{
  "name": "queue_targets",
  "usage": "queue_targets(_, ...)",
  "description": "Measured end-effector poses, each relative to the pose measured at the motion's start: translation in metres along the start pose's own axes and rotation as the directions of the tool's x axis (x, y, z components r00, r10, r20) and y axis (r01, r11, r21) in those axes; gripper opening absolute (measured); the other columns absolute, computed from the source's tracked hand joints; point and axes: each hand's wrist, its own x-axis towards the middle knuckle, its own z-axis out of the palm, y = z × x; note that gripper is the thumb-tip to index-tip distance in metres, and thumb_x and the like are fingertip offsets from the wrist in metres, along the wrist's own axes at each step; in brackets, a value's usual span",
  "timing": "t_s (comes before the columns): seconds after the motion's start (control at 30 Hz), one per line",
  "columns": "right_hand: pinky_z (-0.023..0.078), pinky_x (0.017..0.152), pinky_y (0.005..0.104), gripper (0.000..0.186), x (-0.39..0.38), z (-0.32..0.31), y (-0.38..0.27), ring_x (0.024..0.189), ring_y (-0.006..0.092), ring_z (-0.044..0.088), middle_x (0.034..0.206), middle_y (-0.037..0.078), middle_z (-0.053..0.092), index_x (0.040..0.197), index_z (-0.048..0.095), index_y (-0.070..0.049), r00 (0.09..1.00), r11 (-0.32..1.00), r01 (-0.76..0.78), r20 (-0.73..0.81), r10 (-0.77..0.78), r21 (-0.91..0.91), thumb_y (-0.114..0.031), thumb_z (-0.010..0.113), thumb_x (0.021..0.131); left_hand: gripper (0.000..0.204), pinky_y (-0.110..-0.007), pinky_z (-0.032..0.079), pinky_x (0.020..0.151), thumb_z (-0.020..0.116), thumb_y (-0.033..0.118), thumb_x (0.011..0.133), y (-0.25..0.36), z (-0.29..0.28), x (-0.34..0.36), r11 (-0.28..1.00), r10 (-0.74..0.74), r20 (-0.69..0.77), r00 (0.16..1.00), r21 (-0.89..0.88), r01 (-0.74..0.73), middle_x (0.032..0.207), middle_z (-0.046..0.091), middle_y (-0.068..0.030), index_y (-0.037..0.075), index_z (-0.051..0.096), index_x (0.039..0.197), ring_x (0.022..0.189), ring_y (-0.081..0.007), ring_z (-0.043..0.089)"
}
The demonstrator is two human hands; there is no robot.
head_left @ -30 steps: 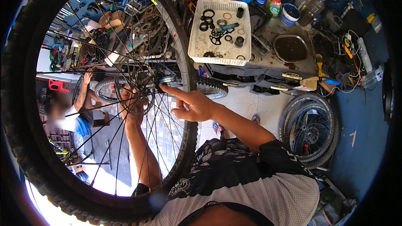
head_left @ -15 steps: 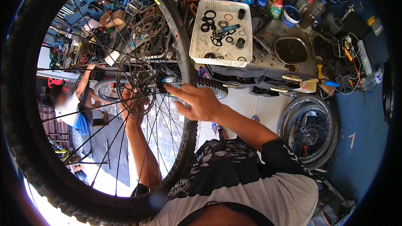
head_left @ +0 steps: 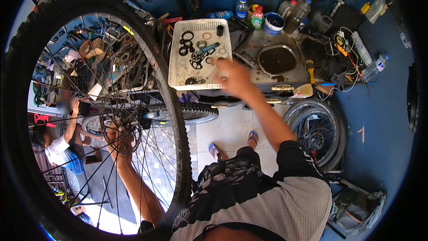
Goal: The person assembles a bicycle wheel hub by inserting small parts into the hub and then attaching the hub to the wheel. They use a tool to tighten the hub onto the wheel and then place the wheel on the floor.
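Note:
A bicycle wheel (head_left: 174, 151) with a knobby tyre stands upright on my left. Behind its spokes, my left hand (head_left: 119, 140) grips it near the hub (head_left: 145, 116), beside the disc rotor; the spokes partly cover the fingers. My right hand (head_left: 236, 78), blurred by motion, is at the front right corner of a white perforated tray (head_left: 196, 86). Whether it holds anything cannot be made out. Lying in the tray are black rings (head_left: 187, 35), a blue cylindrical part (head_left: 208, 48), a black derailleur cage (head_left: 196, 61) and a small sprocket (head_left: 191, 81).
On the bench behind stand bottles (head_left: 241, 8), a blue tub (head_left: 273, 23) and a square metal pan (head_left: 277, 60) of dark liquid. A yellow-handled brush (head_left: 310, 69) lies beside the pan. Spare wheels (head_left: 314, 138) lean at the right. Through the spokes, another person (head_left: 64, 149) is visible.
My right hand has left the hub and moved right to the tray. The view has shifted, so the tray and bench appear farther left. My left hand still grips the wheel.

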Motion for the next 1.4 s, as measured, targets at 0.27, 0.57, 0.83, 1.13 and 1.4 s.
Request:
queue_targets(0.27, 0.055, 0.099, 0.0504, 0.082, 0.106, -0.141, 0.227, 0.116, 0.0409, 0.069, 0.133, 0.020, 0.069, 0.157, 0.041, -0.019, 0.784, 0.632, -0.548, -0.074, 0.616, -0.549, -0.042, 0.073, 0.085, 0.028, -0.026, 0.055, 0.054, 0.076, 0.018, 0.097, 0.007, 0.024, -0.003, 0.999, 0.009, -0.058, 0.998, 0.041, -0.007, 0.095, 0.067, -0.0014, 0.008, 0.060, 0.118, 0.071, -0.0107, 0.064)
queue_targets(0.57, 0.055, 0.101, 0.0499, 0.041, 0.135, -0.153, 0.305, 0.119, 0.0380, 0.068, 0.127, 0.020, 0.071, 0.128, 0.067, -0.008, 0.783, 0.553, -0.252, 0.169, 0.598, -0.794, -0.018, 0.059, 0.089, 0.028, -0.029, 0.055, 0.058, 0.071, 0.016, 0.097, 0.008, 0.039, -0.013, 0.998, -0.033, -0.092, 0.995, 0.053, 0.038, 0.100, 0.067, -0.0044, 0.007, 0.059, 0.119, 0.074, -0.0146, 0.065)
queue_targets(0.83, 0.053, 0.100, 0.0506, 0.057, 0.131, -0.151, 0.306, 0.122, 0.0413, 0.066, 0.128, 0.024, 0.069, 0.137, 0.053, -0.005, 0.775, 0.594, -0.434, 0.056, 0.630, -0.677, -0.022, 0.070, 0.086, 0.027, -0.029, 0.058, 0.056, 0.072, 0.008, 0.091, 0.012, 0.044, -0.012, 0.999, -0.035, -0.041, 0.999, -0.032, 0.034, 0.098, 0.069, -0.0070, 0.003, 0.062, 0.116, 0.069, -0.0165, 0.068)
queue_targets(1.13, 0.043, 0.052, 0.0254, 0.049, 0.057, -0.094, 0.137, 0.062, 0.0068, 0.055, 0.086, 0.002, 0.067, 0.137, 0.052, -0.014, 0.950, 0.717, -0.313, 0.200, 0.241, 0.623, -0.015, 0.075, 0.094, 0.016, -0.030, 0.052, 0.054, 0.070, 0.014, 0.099, 0.006, 0.029, -0.009, 0.996, -0.085, -0.113, 0.990, -0.017, 0.083, 0.088, 0.065, -0.0028, 0.009, 0.060, 0.111, 0.066, -0.0139, 0.062)
queue_targets(1.4, 0.032, 0.044, 0.0232, 0.066, 0.022, -0.081, 0.046, 0.049, 0.0062, 0.043, 0.083, 0.006, 0.059, 0.155, 0.036, -0.009, 0.913, 0.070, -0.381, 0.363, 0.185, 0.922, -0.013, 0.069, 0.098, 0.018, -0.027, 0.052, 0.055, 0.071, 0.016, 0.099, 0.010, 0.021, -0.006, 0.999, -0.044, -0.043, 0.998, -0.012, 0.043, 0.090, 0.067, -0.0022, 0.008, 0.063, 0.113, 0.069, -0.0121, 0.063)
